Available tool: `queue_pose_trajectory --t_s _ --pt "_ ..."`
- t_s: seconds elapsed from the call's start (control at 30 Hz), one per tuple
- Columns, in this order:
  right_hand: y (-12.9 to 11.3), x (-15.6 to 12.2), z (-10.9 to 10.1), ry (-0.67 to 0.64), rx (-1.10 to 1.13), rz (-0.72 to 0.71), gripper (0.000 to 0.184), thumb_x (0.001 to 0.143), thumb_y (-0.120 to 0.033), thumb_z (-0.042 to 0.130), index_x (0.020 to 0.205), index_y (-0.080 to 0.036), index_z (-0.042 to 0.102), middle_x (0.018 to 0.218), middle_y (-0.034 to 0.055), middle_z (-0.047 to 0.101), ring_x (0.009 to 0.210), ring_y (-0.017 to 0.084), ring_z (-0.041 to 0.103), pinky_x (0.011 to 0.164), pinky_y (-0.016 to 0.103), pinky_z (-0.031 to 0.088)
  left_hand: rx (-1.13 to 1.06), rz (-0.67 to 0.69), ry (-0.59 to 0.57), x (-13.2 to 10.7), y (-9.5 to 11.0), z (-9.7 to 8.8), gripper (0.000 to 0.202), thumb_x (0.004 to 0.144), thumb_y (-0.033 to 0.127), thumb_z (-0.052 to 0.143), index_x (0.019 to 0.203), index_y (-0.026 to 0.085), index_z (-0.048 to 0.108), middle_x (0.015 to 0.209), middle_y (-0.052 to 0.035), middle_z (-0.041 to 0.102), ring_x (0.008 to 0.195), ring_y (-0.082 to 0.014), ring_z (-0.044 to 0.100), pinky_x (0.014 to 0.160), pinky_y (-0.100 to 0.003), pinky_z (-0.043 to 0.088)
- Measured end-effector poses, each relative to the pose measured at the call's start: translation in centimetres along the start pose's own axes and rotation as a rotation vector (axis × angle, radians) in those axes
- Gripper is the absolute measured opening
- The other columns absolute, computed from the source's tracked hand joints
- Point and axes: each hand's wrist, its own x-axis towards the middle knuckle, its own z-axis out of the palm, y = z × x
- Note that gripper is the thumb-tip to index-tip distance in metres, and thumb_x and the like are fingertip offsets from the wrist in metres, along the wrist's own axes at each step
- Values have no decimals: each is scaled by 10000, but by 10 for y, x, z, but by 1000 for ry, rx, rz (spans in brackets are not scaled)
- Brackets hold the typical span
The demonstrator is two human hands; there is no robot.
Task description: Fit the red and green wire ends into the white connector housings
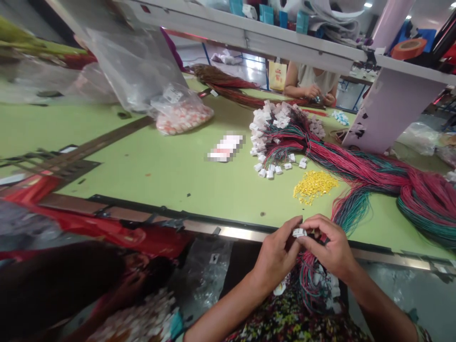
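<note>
A small white plastic connector [299,232] is pinched between the fingertips of my left hand [278,251] and my right hand [329,244], just over the table's front edge. Both hands are closed on it. Red and green wires [309,280] hang below my hands onto my lap, with more white connectors among them. A thick bundle of red and green wires [359,166] lies on the table at the right, tipped with many white connectors [263,128]. Just beyond my hands sits a pile of tiny yellow pieces [315,185].
A clear bag of white and orange parts [183,114] rests at the back left. A shelf [249,35] spans above the green table [142,175]. Across the table, a person [311,88] handles small pieces. Another person [71,285] is at my lower left.
</note>
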Motion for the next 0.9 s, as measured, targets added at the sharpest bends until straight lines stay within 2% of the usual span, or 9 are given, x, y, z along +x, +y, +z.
queue_pose_trajectory --t_s 0.07,0.17,0.27,0.4,0.53,0.67,0.77,0.83,0.9 --pt "6 0 -4 -55 38 -27 136 906 -156 714 1020 -230 724 967 37 725 862 166 672 746 265 533 -217 -181 -95 2 6 -3 384 879 246 662 1256 169 663 847 -61 770 601 -134 629 559 -257 510" --pt "15 -2 -14 -166 104 -77 133 896 -171 750 1014 -232 739 980 45 746 937 184 699 852 303 545 -579 -483 -247 8 11 -10 299 871 380 721 1099 187 739 650 6 675 479 -87 517 440 -202 372" --pt "24 5 -24 -244 144 -10 110 900 -218 752 1008 -222 734 937 37 745 843 175 699 759 286 551 -710 -636 -281 12 10 -12 273 794 410 815 961 196 790 532 39 603 438 -72 478 415 -189 313" --pt "44 28 -31 -113 -124 101 69 939 -178 646 959 -201 708 917 42 704 847 180 662 759 293 520 -765 -671 -191 15 9 -8 311 723 392 883 956 198 816 608 2 692 508 -84 543 492 -200 398" --pt "64 50 -26 -119 -363 168 79 848 -117 700 833 -189 674 827 31 656 756 187 603 745 319 466 -798 -673 -99 16 9 -3 347 676 387 922 945 193 821 623 15 672 508 -55 485 488 -179 342" --pt "72 58 -18 -115 -358 200 106 826 -123 702 766 -193 648 798 27 620 756 196 565 745 328 430 -806 -673 -86 14 7 -3 346 671 399 929 921 185 821 645 12 668 514 -45 462 491 -175 320" --pt "67 57 -18 -124 -293 214 126 853 -127 647 747 -195 642 791 25 626 774 189 569 757 319 442 -809 -679 -78 14 6 -3 376 663 393 939 950 182 819 698 -8 692 566 -65 524 523 -182 369" --pt "58 51 -20 -153 -219 228 97 893 -203 635 801 -194 664 770 13 644 728 172 578 703 294 461 -829 -683 -50 14 7 -3 431 658 390 943 1021 198 813 792 -29 728 610 -86 576 532 -191 396" --pt "47 42 -21 -179 -38 290 147 920 -323 649 860 -193 685 747 -4 654 663 148 570 638 268 465 -858 -673 -27 14 9 -3 469 666 392 939 1081 218 806 822 -33 742 610 -93 589 523 -197 402"
